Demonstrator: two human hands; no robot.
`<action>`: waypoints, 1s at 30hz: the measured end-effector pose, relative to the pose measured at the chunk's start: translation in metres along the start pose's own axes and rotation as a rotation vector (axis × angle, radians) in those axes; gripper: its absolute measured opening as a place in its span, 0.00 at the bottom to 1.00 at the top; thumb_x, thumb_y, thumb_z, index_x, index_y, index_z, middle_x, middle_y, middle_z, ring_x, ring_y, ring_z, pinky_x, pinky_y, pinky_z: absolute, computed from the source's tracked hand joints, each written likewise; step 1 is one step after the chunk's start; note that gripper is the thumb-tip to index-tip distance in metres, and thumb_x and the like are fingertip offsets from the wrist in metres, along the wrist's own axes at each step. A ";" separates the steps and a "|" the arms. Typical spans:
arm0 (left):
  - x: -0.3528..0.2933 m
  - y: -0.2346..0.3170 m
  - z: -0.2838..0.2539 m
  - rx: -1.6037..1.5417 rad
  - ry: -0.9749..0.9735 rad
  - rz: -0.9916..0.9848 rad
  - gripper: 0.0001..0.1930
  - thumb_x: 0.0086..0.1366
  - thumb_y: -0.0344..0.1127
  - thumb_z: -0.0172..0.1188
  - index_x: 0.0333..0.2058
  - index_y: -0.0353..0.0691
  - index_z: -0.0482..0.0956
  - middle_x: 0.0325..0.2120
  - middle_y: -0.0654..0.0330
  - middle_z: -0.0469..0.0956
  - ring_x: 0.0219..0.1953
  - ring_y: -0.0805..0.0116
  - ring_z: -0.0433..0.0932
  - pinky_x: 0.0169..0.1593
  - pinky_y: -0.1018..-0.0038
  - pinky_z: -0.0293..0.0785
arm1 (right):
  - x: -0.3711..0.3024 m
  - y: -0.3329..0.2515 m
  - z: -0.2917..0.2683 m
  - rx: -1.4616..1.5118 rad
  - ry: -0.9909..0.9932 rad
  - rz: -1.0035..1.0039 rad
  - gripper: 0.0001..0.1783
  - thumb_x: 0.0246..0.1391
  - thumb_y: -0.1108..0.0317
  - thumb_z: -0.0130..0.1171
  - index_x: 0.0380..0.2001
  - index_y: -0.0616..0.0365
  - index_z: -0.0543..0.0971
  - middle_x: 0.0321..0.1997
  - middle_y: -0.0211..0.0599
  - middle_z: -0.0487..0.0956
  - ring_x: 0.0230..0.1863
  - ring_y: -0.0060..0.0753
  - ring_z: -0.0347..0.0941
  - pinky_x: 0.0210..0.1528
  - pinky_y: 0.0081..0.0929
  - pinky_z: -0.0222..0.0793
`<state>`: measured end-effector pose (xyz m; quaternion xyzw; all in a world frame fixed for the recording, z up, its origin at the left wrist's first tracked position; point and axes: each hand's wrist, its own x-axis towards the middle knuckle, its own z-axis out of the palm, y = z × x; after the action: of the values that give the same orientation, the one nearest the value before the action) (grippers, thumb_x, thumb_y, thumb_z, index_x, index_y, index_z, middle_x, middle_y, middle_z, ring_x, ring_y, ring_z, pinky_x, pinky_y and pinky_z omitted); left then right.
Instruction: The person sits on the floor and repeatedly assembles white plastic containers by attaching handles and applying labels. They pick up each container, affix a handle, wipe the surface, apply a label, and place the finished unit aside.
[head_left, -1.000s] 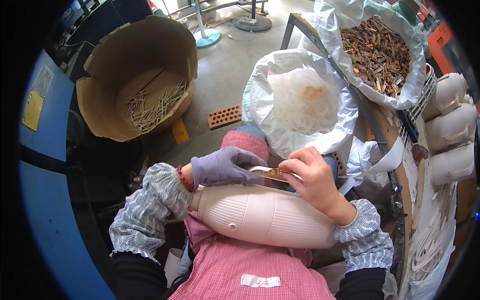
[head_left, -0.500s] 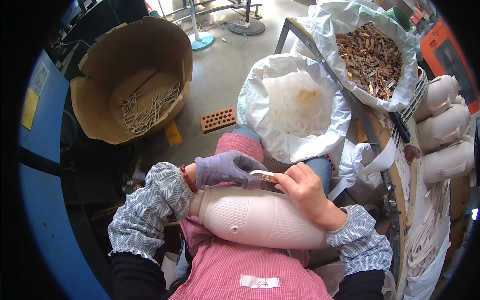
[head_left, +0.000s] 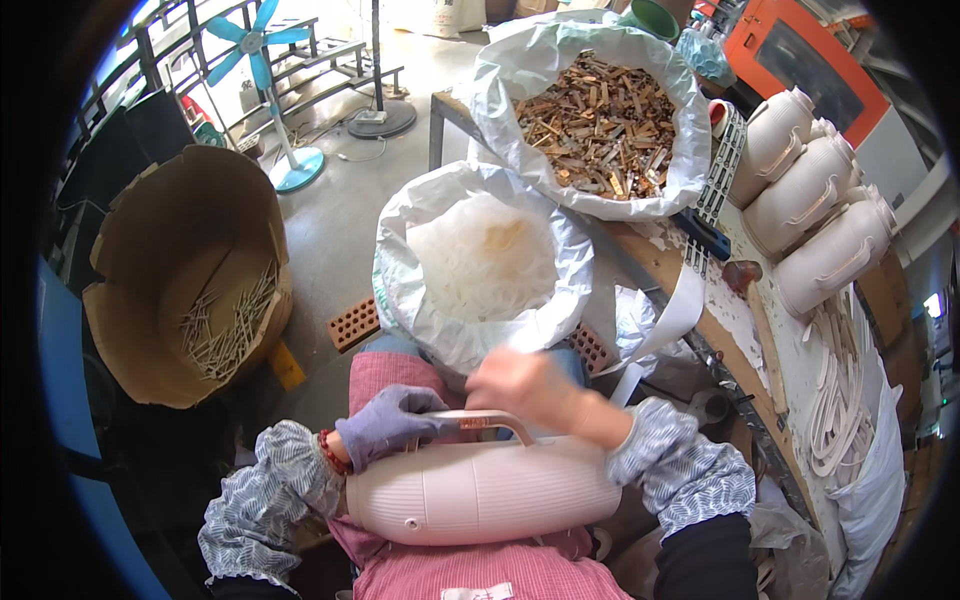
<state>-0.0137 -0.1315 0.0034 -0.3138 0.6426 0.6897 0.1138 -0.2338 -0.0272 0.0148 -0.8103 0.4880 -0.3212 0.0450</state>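
A pale pink, ribbed flask body (head_left: 500, 490) lies on its side across my lap, its neck toward the left. Along its upper side runs a curved, pale handle (head_left: 512, 424) with a brown patch on it. My left hand (head_left: 388, 425), in a purple-grey glove, is closed around the handle's left part. My bare right hand (head_left: 535, 388) is just above the handle's right end, over the flask. Motion smears its fingers, so I cannot tell whether anything is in them.
Ahead stand a white bag (head_left: 400, 300) of translucent pieces and another bag (head_left: 495, 75) of brown strips. A cardboard drum (head_left: 130, 300) with thin sticks is at left. Right, a bench (head_left: 735, 335) bears a mallet (head_left: 742, 275), flask bodies (head_left: 835, 250) and pale straps (head_left: 832, 420).
My right hand has left the handle and moved up and left. The handle's right end now curves down to the flask body. My view has swung right.
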 end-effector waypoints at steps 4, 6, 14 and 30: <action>-0.025 0.029 0.017 -0.016 -0.004 0.182 0.18 0.57 0.39 0.67 0.43 0.35 0.79 0.34 0.61 0.79 0.36 0.75 0.76 0.40 0.76 0.73 | 0.044 0.120 -0.098 -0.240 0.271 0.659 0.08 0.55 0.67 0.58 0.33 0.59 0.82 0.33 0.40 0.80 0.34 0.41 0.77 0.40 0.32 0.73; -0.026 0.043 0.018 0.323 -0.002 0.597 0.19 0.55 0.42 0.70 0.43 0.40 0.80 0.31 0.59 0.79 0.34 0.67 0.77 0.39 0.71 0.74 | 0.030 0.199 -0.133 -0.498 0.372 0.614 0.08 0.54 0.66 0.58 0.34 0.56 0.83 0.36 0.40 0.81 0.38 0.41 0.77 0.42 0.33 0.72; -0.042 0.046 0.012 0.878 0.042 1.034 0.23 0.49 0.40 0.67 0.47 0.52 0.78 0.35 0.65 0.76 0.37 0.62 0.75 0.43 0.65 0.70 | 0.085 0.233 -0.099 -0.517 0.104 0.694 0.09 0.48 0.64 0.61 0.33 0.52 0.84 0.36 0.38 0.81 0.41 0.44 0.76 0.46 0.37 0.71; -0.025 0.075 -0.002 0.970 0.592 1.187 0.17 0.52 0.31 0.61 0.44 0.47 0.79 0.42 0.58 0.77 0.38 0.60 0.79 0.39 0.69 0.76 | 0.026 0.008 -0.055 1.051 -0.176 0.704 0.07 0.56 0.77 0.58 0.39 0.65 0.80 0.29 0.30 0.79 0.30 0.18 0.74 0.34 0.18 0.71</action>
<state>-0.0355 -0.1378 0.0794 -0.0067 0.9317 0.1693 -0.3212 -0.2630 -0.0396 0.0679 -0.4948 0.4968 -0.4159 0.5791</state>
